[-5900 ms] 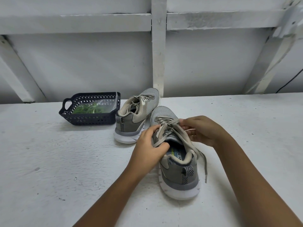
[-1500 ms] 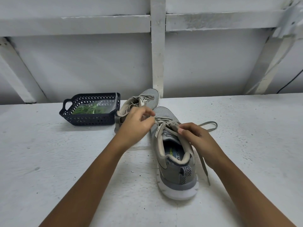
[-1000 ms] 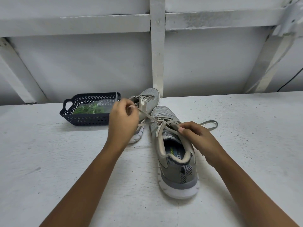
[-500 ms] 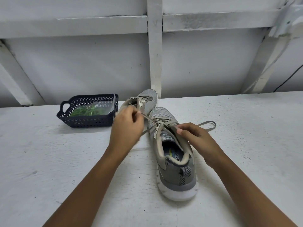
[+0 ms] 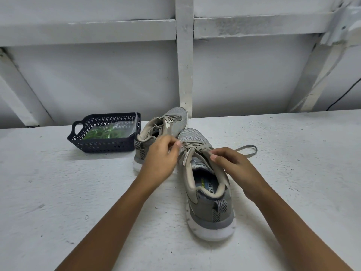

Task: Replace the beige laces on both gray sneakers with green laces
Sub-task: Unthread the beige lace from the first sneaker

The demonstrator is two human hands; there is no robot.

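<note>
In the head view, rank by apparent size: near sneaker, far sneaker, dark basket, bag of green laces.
Near sneaker, though nearness inflates it.
Dark basket and far sneaker look alike; the left hand hides part of the sneaker.
Bag of green laces, smallest.

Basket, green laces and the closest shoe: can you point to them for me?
basket (image 5: 105, 147), head view, on its dark front wall.
green laces (image 5: 101, 133), head view, on the bundle inside the clear bag.
closest shoe (image 5: 211, 214), head view, on its gray heel side.

Head camera looks forward-down, close over table (image 5: 58, 192).
</note>
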